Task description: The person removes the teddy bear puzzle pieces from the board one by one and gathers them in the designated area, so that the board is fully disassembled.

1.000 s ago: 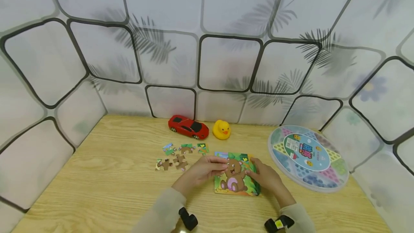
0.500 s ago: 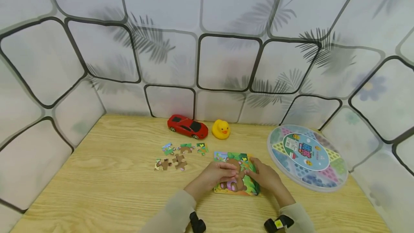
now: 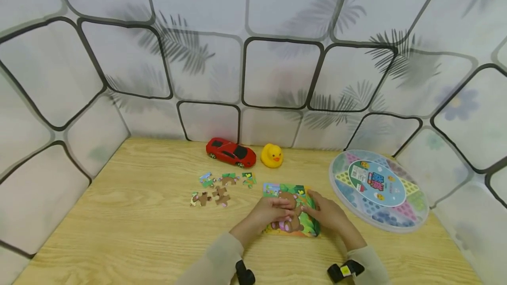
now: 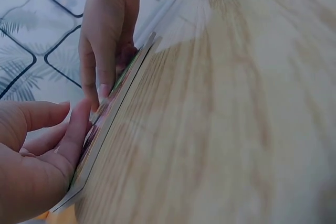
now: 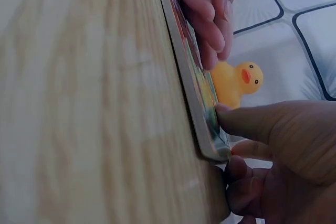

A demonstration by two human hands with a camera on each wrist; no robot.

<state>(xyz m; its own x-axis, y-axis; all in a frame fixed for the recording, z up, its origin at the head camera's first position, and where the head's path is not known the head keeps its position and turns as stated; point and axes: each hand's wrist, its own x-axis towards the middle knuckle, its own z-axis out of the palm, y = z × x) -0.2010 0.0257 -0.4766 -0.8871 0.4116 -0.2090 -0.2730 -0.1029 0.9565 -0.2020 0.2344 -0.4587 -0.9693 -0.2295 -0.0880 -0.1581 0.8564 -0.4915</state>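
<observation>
A jigsaw puzzle board (image 3: 307,227) with a brown bear picture lies flat on the wooden table. My left hand (image 3: 266,215) is over its left half, fingers fairly straight and touching the picture; they cover part of the bear. In the left wrist view the left thumb (image 4: 47,115) stands off the board and no held thing shows. At the right edge, my right hand (image 3: 331,214) holds the board, its thumb (image 5: 247,121) on the top face and the other fingers curled at the side. Several loose jigsaw pieces (image 3: 220,194) lie left of the board.
A red toy car (image 3: 231,152) and a yellow rubber duck (image 3: 272,156) stand behind the pieces, near the patterned wall. To the right lies a round, flat board-game box (image 3: 378,190) with a clear rim. Bare wooden table (image 3: 130,214) extends at the left.
My left hand has moved right over the bear picture, from its head toward its middle. My right hand stays at the board's right edge. The head view has shifted slightly.
</observation>
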